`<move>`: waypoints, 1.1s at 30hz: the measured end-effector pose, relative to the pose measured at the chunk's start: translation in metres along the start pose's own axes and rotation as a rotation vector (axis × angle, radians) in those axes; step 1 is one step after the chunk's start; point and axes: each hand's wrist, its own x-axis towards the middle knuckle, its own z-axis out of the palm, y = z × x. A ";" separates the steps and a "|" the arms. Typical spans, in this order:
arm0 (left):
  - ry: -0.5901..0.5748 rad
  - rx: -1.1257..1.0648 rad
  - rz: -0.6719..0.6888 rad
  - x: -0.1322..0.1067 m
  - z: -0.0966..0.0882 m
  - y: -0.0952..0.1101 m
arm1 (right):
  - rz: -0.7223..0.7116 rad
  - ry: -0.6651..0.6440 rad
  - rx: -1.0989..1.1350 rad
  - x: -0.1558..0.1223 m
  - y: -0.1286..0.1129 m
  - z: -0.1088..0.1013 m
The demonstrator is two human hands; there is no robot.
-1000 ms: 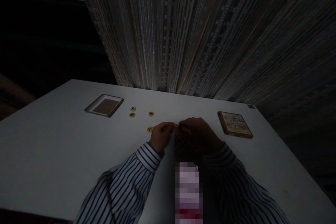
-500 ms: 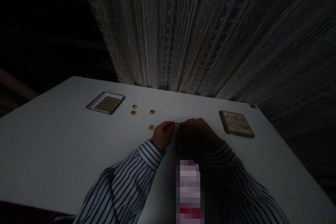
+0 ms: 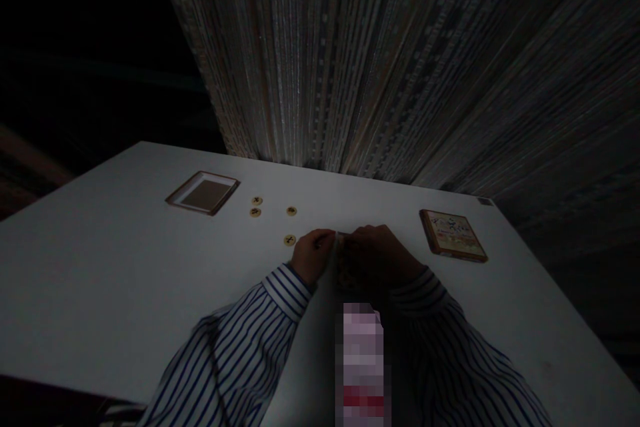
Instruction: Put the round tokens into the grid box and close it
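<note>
Near the table's middle, my left hand [image 3: 313,255] and my right hand [image 3: 384,255] are held close together, fingers closed. Between their fingertips they pinch the top edge of what looks like a clear plastic bag [image 3: 346,279]. Dim round pieces show inside or under it, mostly in the shadow of my right hand. Left of my left hand lie several round wooden pieces with dark markings, such as the near piece [image 3: 289,240], the far piece [image 3: 257,201] and a third piece [image 3: 291,211].
On the white table [image 3: 150,267], a shallow open box [image 3: 220,180] stands at the far left. A flat box with a printed top [image 3: 454,233] lies at the right. String curtains [image 3: 325,67] hang behind the far edge. A pixelated patch [image 3: 363,360] covers the near middle.
My hands stay nearly in place, still pinching at the bag's top edge. A little more of the round pieces shows below my right hand. The view has shifted slightly.
</note>
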 end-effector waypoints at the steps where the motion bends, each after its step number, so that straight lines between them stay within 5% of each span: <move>1: 0.001 0.004 -0.001 0.000 0.000 -0.001 | -0.001 0.000 -0.006 0.000 0.000 0.001; 33: -0.017 0.088 0.000 0.000 0.000 0.002 | 0.008 -0.053 0.031 0.000 -0.001 0.002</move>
